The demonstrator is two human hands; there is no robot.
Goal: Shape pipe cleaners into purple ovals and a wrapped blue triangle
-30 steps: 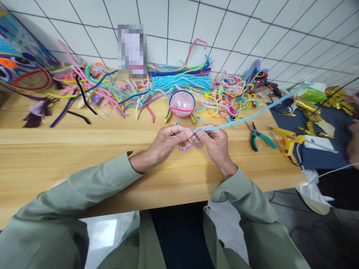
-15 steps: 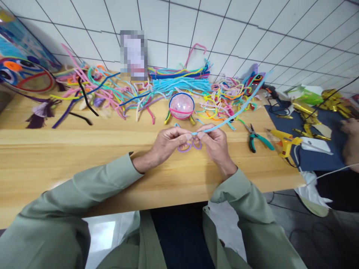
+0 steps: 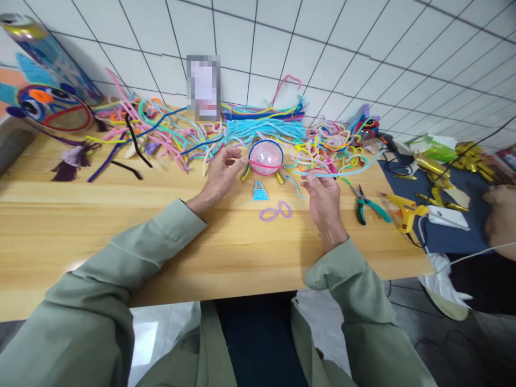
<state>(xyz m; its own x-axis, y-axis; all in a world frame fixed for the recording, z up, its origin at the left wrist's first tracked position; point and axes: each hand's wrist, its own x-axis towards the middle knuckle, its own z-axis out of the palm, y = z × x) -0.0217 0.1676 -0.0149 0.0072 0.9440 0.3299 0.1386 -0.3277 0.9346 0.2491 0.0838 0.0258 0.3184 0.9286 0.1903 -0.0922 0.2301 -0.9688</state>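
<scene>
My right hand (image 3: 322,201) pinches a light blue pipe cleaner (image 3: 355,171) near one end; the rest stretches off to the right above the table. My left hand (image 3: 221,174) hovers left of a clear ball (image 3: 266,159), its fingers loosely bent, thumb apart, with nothing seen in them. Blue and pink pipe cleaners ring the ball, and yellow-green pieces stick out below it. Between my hands lies a small blue shape of bent pipe cleaner (image 3: 260,192). Two purple loops (image 3: 269,214) rest nearer me, and a short blue strand (image 3: 296,186) lies beside my right hand.
Heaps of coloured pipe cleaners (image 3: 264,129) line the white tiled wall. Teal-handled pliers (image 3: 373,207) and a yellow glue gun (image 3: 405,209) lie at the right. A finished-looking owl-like face (image 3: 52,107) stands far left. Another person's arm (image 3: 502,220) shows at the right edge.
My hands have moved apart. The left has let go of the light blue pipe cleaner and gone left; the right has carried it rightward and lower, uncovering the blue shape and purple loops.
</scene>
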